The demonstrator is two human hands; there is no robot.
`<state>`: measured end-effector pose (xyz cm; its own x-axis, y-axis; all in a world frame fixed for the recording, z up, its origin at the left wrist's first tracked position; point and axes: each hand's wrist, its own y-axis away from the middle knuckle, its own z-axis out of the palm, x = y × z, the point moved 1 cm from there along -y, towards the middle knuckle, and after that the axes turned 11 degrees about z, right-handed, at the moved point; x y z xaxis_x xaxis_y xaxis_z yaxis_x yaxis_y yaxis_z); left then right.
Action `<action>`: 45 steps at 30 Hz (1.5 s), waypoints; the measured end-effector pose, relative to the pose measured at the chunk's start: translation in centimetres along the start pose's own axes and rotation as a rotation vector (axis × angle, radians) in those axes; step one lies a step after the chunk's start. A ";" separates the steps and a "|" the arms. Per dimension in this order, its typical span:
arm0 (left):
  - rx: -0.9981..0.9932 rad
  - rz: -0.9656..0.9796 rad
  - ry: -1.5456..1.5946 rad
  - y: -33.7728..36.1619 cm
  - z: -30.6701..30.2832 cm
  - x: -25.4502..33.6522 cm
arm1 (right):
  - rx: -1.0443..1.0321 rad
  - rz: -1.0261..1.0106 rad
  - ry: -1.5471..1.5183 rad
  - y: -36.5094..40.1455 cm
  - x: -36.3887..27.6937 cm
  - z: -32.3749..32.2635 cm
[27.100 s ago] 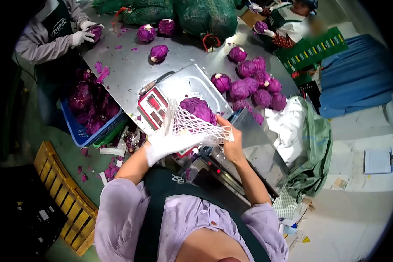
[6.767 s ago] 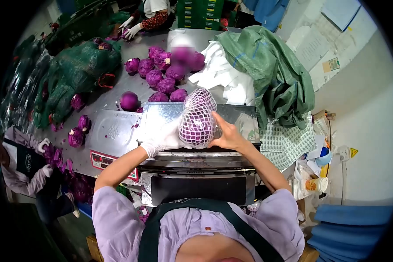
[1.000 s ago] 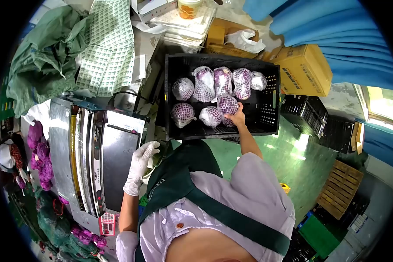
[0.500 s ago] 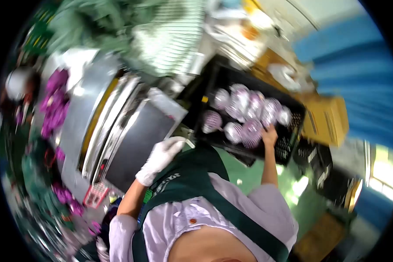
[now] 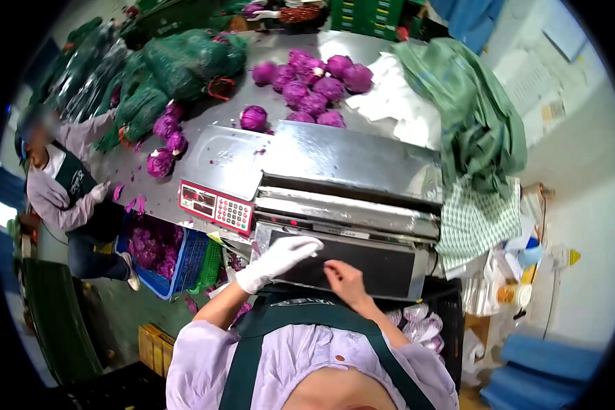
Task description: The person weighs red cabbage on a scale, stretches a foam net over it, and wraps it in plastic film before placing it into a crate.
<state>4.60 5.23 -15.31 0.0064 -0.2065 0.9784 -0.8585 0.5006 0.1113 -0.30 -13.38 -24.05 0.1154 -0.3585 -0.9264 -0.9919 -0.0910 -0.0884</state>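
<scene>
My left hand, in a white glove, is over the left part of a dark flat plate on the front of a film-wrapping machine. Its fingers are bent together; a small whitish bit shows at the fingertips, too small to name. My bare right hand is just right of it, over the plate's front edge, fingers curled in. Whether it holds anything is hidden. The two hands are close but apart. Wrapped purple cabbages lie in a black crate beside my right arm.
A red-framed scale sits left of the machine. Loose purple cabbages and green net sacks cover the steel table's far side. A co-worker stands at left by a blue basket. Green cloth hangs at right.
My view has turned left from the crate to the machine. My right hand has left the wrapped cabbages and come beside my left hand over the dark plate.
</scene>
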 end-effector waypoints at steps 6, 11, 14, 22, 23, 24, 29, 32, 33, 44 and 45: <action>0.418 -0.042 0.142 1.9 -14.1 -2.9 | -0.161 -0.200 0.151 -4.2 -0.6 6.5; 0.511 0.008 0.092 -3.2 -23.5 -3.6 | -0.254 0.014 0.122 -5.7 0.0 7.1; 0.449 0.041 -0.011 -10.3 -27.4 -3.8 | -0.294 0.005 0.089 -6.8 -0.8 6.3; 0.148 0.263 -0.300 -39.1 -26.5 -5.4 | -0.380 0.187 0.004 -9.2 -2.0 5.2; 0.140 0.257 -0.273 -42.9 -26.2 -5.4 | -0.389 0.206 -0.014 -9.3 -2.1 5.2; 0.147 0.253 -0.312 -46.5 -26.1 -5.2 | -0.391 0.219 -0.027 -9.5 -2.1 4.9; 0.215 0.208 -0.984 -58.7 -23.1 -5.3 | -0.396 0.274 -0.111 -10.0 -1.9 3.7; 0.102 0.186 -1.081 -60.7 -20.0 -7.0 | -0.395 0.286 -0.161 -9.8 -1.9 3.1; 0.163 0.196 -1.068 -60.3 -19.1 -7.3 | -0.397 0.288 -0.176 -9.7 -1.9 3.1; 0.130 0.430 -1.111 -53.7 -15.3 -6.3 | -0.407 0.250 -0.234 -8.6 -2.8 2.7; 0.121 0.395 -1.151 -54.6 -14.7 -6.7 | -0.408 0.253 -0.233 -8.6 -2.8 2.8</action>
<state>58.95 -8.33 -25.40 -0.6703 -0.7121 0.2089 -0.7412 0.6287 -0.2351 7.74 -9.04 -21.72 -0.1859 -0.2049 -0.9610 -0.8807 -0.3990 0.2555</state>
